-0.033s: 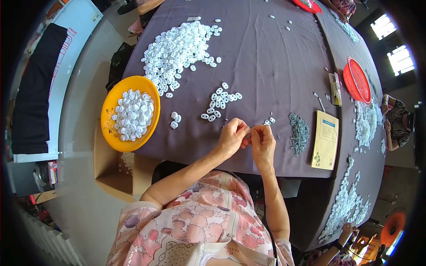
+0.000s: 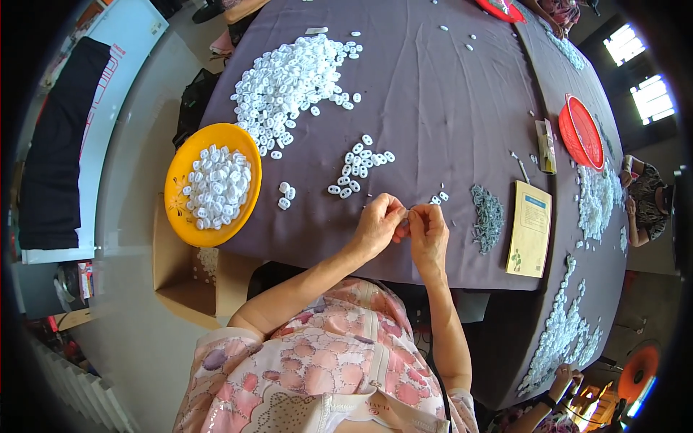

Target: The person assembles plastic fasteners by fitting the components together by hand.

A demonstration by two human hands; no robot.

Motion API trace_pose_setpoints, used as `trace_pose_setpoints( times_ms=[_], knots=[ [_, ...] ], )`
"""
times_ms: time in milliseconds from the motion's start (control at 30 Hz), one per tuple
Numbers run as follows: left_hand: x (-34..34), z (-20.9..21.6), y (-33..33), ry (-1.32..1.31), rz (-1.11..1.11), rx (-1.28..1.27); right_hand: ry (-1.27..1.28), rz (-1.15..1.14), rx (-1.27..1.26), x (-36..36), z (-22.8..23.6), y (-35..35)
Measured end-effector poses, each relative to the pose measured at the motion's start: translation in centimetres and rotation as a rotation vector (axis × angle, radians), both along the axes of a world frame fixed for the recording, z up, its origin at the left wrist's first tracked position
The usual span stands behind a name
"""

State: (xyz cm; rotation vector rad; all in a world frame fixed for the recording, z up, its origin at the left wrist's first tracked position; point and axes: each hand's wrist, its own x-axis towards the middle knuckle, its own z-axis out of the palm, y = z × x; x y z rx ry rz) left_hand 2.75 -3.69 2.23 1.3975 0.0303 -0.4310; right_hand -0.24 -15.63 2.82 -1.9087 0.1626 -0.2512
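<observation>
Near the front edge of the table, my left hand (image 2: 379, 227) and my right hand (image 2: 429, 234) meet fingertip to fingertip. Both are closed in a pinch. Whatever small thing they grip is mostly covered by the fingers. Just beyond my right hand lie a few white oval pieces with two dark holes (image 2: 439, 198). A small cluster of the same pieces (image 2: 361, 160) sits past my left hand. To the right of my right hand is a heap of small grey-blue slender parts (image 2: 487, 219).
On the left, an orange bowl (image 2: 175, 180) holds many white pieces, with a cardboard box (image 2: 170, 278) below it. A large white heap (image 2: 289, 83) lies beyond. At right are a yellow booklet (image 2: 529, 229), a red basket (image 2: 582, 133) and more heaps, with other people around the table.
</observation>
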Motion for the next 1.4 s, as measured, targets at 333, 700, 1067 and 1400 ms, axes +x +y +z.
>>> trace_pose_setpoints(
  times_ms=[333, 700, 1067, 1400],
  knots=[
    [-0.1, 1.6, 1.4, -0.042, -0.117, 0.133, -0.019, 0.064, -0.130, 0.3, 0.4, 0.1],
    [0.2, 0.0, 1.7, 0.011, -0.045, 0.070, -0.019, 0.016, -0.167, 0.4, 0.7, -1.2],
    [0.6, -0.6, 1.6, 0.123, -0.010, -0.134, 0.049, -0.028, 0.039, -0.5, 0.4, -1.2],
    [0.7, -0.6, 0.8, 0.043, -0.078, 0.014, -0.054, -0.127, -0.337, -1.4, 0.2, -5.4]
  ],
)
